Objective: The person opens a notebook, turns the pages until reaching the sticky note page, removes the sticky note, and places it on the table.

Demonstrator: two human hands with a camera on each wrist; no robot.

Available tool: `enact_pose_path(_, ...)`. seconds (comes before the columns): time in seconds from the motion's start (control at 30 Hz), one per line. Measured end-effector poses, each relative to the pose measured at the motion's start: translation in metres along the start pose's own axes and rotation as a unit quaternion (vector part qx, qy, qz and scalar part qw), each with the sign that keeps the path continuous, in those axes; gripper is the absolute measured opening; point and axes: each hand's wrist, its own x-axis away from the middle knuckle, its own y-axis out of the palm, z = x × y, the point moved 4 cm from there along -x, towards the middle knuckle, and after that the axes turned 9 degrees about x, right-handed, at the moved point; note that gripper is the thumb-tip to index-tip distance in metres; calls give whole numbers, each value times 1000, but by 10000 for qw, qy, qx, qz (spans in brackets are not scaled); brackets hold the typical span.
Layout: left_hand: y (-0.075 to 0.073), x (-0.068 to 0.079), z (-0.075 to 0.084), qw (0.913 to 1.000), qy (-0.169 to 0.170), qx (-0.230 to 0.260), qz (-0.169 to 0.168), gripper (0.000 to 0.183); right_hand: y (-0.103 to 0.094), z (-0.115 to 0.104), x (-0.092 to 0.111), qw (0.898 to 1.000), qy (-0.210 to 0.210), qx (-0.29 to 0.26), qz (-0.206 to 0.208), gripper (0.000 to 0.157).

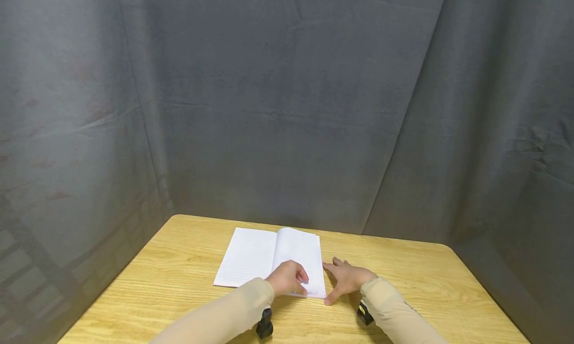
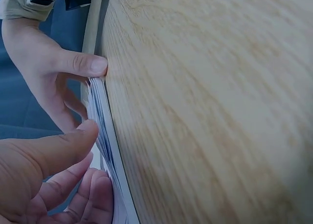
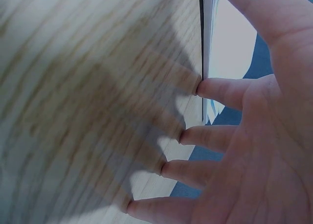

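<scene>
An open notebook (image 1: 246, 257) with ruled white pages lies on the wooden table, its right side a thicker stack than its left. My left hand (image 1: 288, 278) is over the near edge of the right page. In the left wrist view, the left thumb (image 2: 73, 143) is at the fanned page edges (image 2: 105, 119), and the other fingers curl loosely over the page. My right hand (image 1: 347, 279) spreads along the notebook's right side. Its thumb is by the near right corner, and its fingertips (image 3: 188, 135) rest on the table, the index finger against the notebook's side edge.
The light wooden table (image 1: 430, 289) has rounded far corners and extends to both sides of the notebook. Grey cloth (image 1: 278, 109) hangs behind it and along both sides. Each wrist carries a small black device (image 1: 264, 324).
</scene>
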Motion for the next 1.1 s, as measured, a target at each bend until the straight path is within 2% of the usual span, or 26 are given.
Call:
enact_pose_path(0.2, 0, 2, 2, 10000, -31, -90, 12, 20, 1, 0, 0, 10000, 19, 26, -14, 104)
enact_pose_path(0.33, 1, 1, 0, 9999, -34, -110, 45, 14, 0, 0, 0, 10000, 0, 18, 3, 104)
enact_pose_path(0.57, 1, -3, -1, 9985, 109, -514, 162, 5, 2, 2, 1, 10000, 21, -53, -2, 105)
enact_pose_path(0.8, 1, -3, -1, 9984, 143, -529, 147, 38, 3, 3, -1, 10000, 29, -4, -31, 105)
enact_pose_path(0.87, 0, -2, 0, 9982, 198, -541, 140, 42, 3, 2, -1, 10000, 10, -12, -36, 104)
enact_pose_path(1.1, -3, -2, 1, 9980, 126, -565, 244, 25, 1, 0, -2, 10000, 0, -66, -31, 104)
